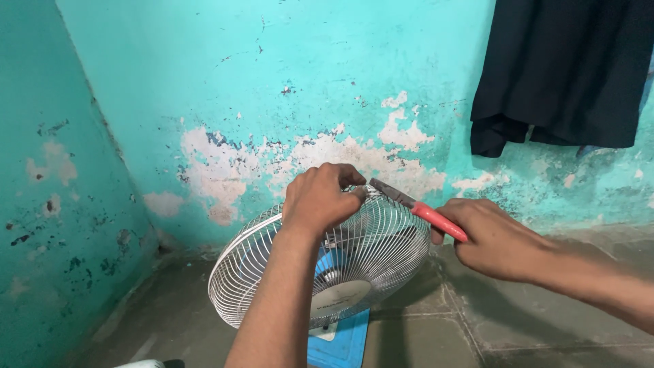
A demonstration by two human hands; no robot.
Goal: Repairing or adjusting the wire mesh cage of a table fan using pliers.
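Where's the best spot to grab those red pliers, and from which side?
Probably the red handles, coming from the right: they point away from the fan's wire grille, where the metal nose is busy. The right hand grips there; the left hand steadies the rim.

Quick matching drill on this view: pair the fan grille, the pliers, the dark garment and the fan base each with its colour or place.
1. fan grille
2. pliers
3. dark garment
4. fan base

A. hangs on the wall, upper right
B. blue, on the floor
C. red handles, in the right hand
D. white wire, gripped at the top rim by the left hand

Pairs: 1-D, 2-C, 3-A, 4-B
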